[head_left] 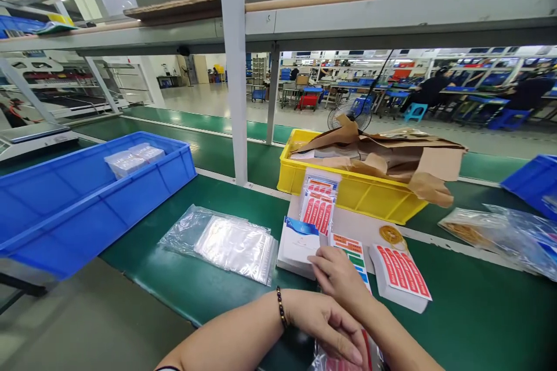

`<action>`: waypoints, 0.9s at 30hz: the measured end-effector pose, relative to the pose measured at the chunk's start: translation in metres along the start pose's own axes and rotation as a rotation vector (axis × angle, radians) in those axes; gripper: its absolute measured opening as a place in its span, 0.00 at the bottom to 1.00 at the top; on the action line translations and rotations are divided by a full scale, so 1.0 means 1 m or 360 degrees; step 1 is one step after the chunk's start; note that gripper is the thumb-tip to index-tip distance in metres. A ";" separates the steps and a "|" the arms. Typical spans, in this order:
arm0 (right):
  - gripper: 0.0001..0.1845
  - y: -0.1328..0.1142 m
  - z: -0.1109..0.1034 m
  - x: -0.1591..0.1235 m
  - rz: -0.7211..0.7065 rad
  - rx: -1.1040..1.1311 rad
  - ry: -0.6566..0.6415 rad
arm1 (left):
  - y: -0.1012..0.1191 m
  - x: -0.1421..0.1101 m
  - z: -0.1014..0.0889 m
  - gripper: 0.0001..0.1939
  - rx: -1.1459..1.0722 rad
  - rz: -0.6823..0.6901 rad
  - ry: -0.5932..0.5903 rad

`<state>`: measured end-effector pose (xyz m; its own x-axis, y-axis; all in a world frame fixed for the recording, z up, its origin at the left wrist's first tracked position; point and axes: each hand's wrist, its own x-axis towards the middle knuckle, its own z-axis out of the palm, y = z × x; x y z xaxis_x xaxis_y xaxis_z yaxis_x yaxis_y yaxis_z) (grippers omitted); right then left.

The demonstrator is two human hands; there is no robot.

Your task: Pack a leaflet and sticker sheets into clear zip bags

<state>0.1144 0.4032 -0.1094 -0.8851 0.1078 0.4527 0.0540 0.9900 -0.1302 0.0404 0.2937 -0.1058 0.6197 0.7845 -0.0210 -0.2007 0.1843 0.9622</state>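
While your left hand (326, 322) hangs low at the bench edge, its fingers curl loosely over a clear bag (337, 364) showing red print; whether they grip it cannot be told. Just beyond, your right hand (337, 272) reaches across, fingers bent, its tips at the near corner of the white cards (300, 243); whether a card is pinched cannot be told either.

Beside that hand stand colored sheets (357, 255) and, to the right, a thick pile of red stickers (402, 278); behind the cards lie further red labels (317, 211). These supplies remain in quantity, so much appears left for you to work through. The flat stack of plastic bags (237, 249) to the left is likewise plentiful.

Farther back, rubber bands (390, 235) lie before a yellow bin (361, 188) heaped with brown paper (439, 162). At far left, a blue bin (130, 203) bears a few wrapped packs (134, 159), perhaps finished pieces; if so, your work is at an early stage. Beyond the bench, co-workers (430, 93) sit at distant tables.
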 end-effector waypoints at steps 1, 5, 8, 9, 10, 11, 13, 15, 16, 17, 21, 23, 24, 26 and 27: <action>0.12 0.005 -0.009 -0.002 0.0021 0.0014 0.0095 | 0.002 -0.001 0.001 0.27 -0.0058 0.0049 0.0023; 0.13 0.022 -0.051 -0.022 0.0086 0.0057 0.0318 | 0.002 -0.004 0.001 0.39 -0.0454 0.0208 0.0171; 0.16 0.019 -0.082 -0.043 -0.0019 0.0143 0.0178 | -0.003 0.000 -0.001 0.50 -0.0798 0.0198 0.0407; 0.17 0.016 -0.091 -0.050 -0.0048 0.0182 0.0082 | -0.006 0.003 -0.001 0.49 -0.0882 0.0181 0.0501; 0.17 0.013 -0.099 -0.055 -0.0057 0.0231 -0.0025 | -0.008 0.006 0.000 0.45 -0.0941 0.0178 0.0590; 0.16 0.010 -0.106 -0.060 -0.0048 0.0295 -0.0126 | -0.011 0.009 0.000 0.39 -0.0972 0.0197 0.0673; 0.13 0.010 -0.114 -0.064 -0.0010 0.0443 -0.0254 | -0.015 0.013 0.004 0.29 -0.0935 0.0266 0.0784; 0.12 0.021 -0.113 -0.062 0.0165 0.0481 -0.0215 | -0.016 0.015 0.007 0.27 -0.0826 0.0291 0.0793; 0.13 0.029 -0.109 -0.059 0.0301 0.0433 -0.0153 | -0.016 0.014 0.009 0.27 -0.0764 0.0273 0.0756; 0.13 0.039 -0.102 -0.055 0.0478 0.0334 -0.0092 | -0.015 0.013 0.011 0.27 -0.0702 0.0242 0.0695; 0.15 0.078 -0.066 -0.034 0.0858 -0.0083 -0.0338 | -0.010 0.007 0.013 0.28 -0.0463 0.0174 0.0425; 0.18 0.089 -0.050 -0.025 0.0915 -0.0188 -0.0493 | -0.009 0.006 0.012 0.29 -0.0388 0.0094 0.0370; 0.20 0.093 -0.044 -0.022 0.0938 -0.0218 -0.0530 | -0.010 0.005 0.011 0.31 -0.0357 0.0033 0.0375; 0.22 0.098 -0.036 -0.018 0.0985 -0.0250 -0.0574 | -0.012 0.006 0.008 0.32 -0.0316 -0.0084 0.0428; 0.22 0.100 -0.034 -0.016 0.1005 -0.0262 -0.0602 | -0.014 0.006 0.007 0.33 -0.0308 -0.0122 0.0454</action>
<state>0.1493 0.5040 -0.1000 -0.7598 0.6502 -0.0019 0.6459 0.7544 -0.1174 0.0526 0.2920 -0.1176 0.4071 0.8928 -0.1928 -0.3185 0.3366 0.8862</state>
